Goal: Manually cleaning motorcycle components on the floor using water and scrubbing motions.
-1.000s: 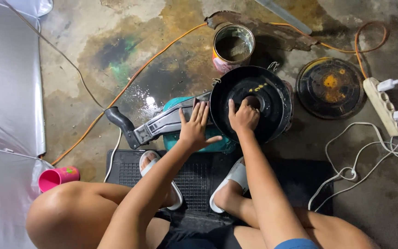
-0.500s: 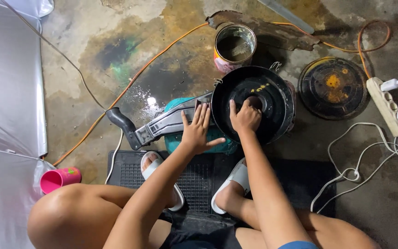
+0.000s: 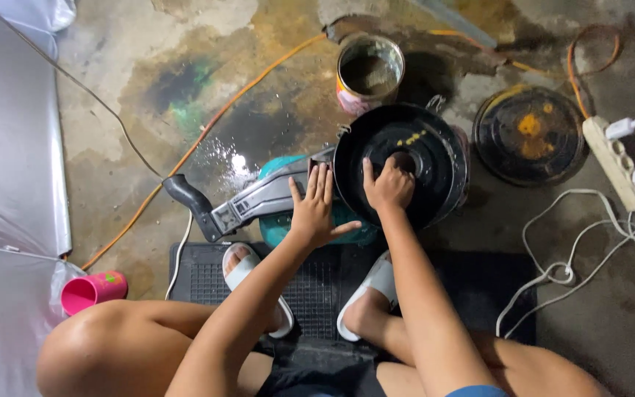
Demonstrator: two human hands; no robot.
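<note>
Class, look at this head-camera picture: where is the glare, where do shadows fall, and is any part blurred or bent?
Head view: a bright glare spot sits on the wet floor patch left of the black round pan; the tin can throws a dark shadow to its right; the white power strip and the top edge look slightly smeared; both hands, left hand and right hand, stay sharp; no clear bending shows.

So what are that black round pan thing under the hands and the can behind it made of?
The black round pan looks like dark coated or painted metal: smooth, with a soft sheen along its rim. It could be hard plastic. The can seems to be tin-plated steel, with a bright silvery rim and inner wall.
</note>
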